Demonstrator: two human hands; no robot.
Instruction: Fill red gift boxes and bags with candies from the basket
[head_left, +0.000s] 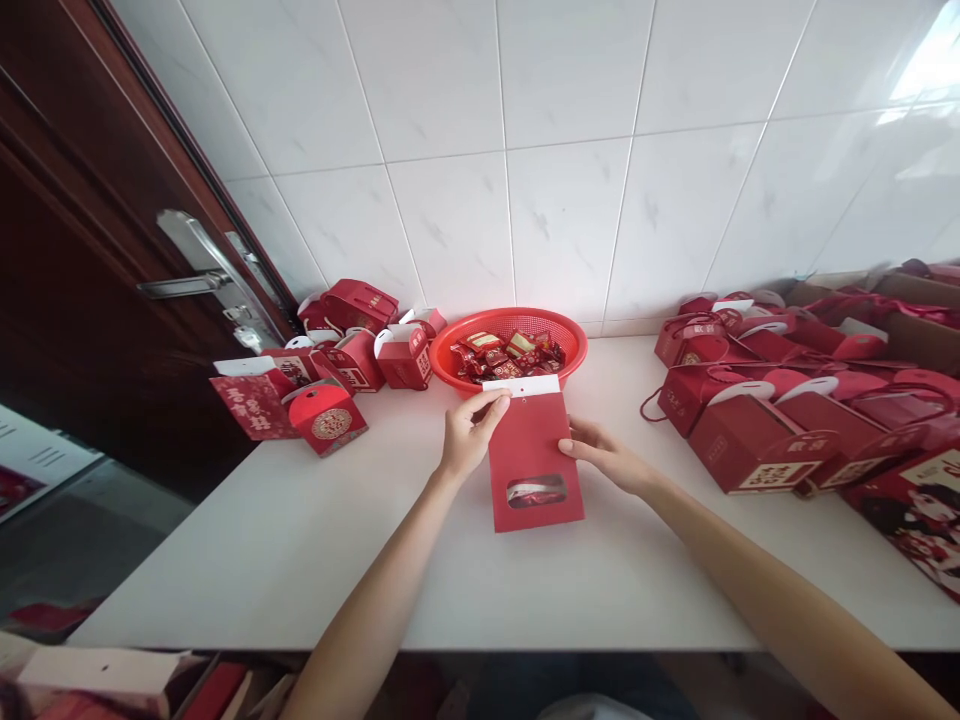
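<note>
2 forearms [397, 560] end in hands [471, 435] holding a red packet [527, 440] near 囍-marked boxes [754, 445].

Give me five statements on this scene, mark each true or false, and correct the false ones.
1. The left hand and right hand both touch the red packet. True.
2. The packet's window is at its white-flap end. False: the window is at the opposite end, nearer the person.
3. The basket stands beyond the packet, near the tiled wall. True.
4. The basket is empty. False: wrapped pieces lie in it.
5. The door handle is at the picture's left. True.
</note>
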